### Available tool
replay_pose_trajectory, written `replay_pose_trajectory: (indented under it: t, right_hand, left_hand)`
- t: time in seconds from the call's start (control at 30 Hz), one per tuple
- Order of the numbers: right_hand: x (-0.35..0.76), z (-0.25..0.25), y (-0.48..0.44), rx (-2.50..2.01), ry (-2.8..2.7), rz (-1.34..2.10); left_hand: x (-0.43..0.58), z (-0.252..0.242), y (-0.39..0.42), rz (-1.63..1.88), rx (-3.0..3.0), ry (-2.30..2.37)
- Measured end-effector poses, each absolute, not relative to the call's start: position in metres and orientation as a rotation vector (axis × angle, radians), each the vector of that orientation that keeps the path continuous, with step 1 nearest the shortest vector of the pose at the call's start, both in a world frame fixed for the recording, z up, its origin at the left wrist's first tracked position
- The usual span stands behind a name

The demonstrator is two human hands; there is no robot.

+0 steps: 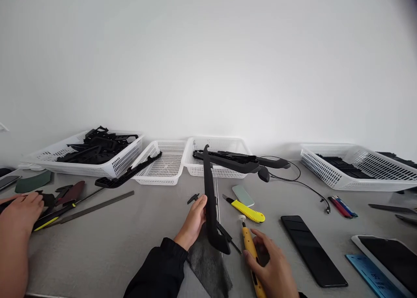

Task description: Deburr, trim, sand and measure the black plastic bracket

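Observation:
My left hand (194,222) grips a long black plastic handle-like part (211,202) near its middle, holding it upright above the table. In my right hand (273,263) is a yellow pen-shaped rotary tool (249,243), its small white round tip pointing away from me. Thumb and index finger lie along the tool's body; the other fingers are partly hidden. Under the black part lies a dark grey cloth (210,267). A yellow utility knife (249,210) and a pale green flat piece (243,195) sit just beyond the tool.
White baskets with black parts stand along the wall: a left basket (110,165), a middle basket (213,172) and a right basket (345,183). A black phone (312,250) lies right. Another person's hand (24,211) is at the far left near a flat file (100,206).

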State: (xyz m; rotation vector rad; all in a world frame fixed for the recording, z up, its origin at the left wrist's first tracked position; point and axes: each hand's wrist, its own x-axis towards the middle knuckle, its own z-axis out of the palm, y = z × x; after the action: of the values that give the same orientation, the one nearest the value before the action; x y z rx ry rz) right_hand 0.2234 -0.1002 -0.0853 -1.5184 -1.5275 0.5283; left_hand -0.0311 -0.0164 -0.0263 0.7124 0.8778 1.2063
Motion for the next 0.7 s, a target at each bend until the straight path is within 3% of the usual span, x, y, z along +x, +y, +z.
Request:
replay_pose_trajectory:
  t: [0.3,0.7]
  right_hand:
    - [0.218,-0.045,-0.122,-1.273,-0.777,1.160]
    - [0.230,-0.053,-0.118,-1.191,-0.694,1.280]
  left_hand:
    - [-0.026,-0.024,-0.020,1.263,0.831,0.932]
    - [-0.030,-0.006,-0.018,1.367,0.628,0.839]
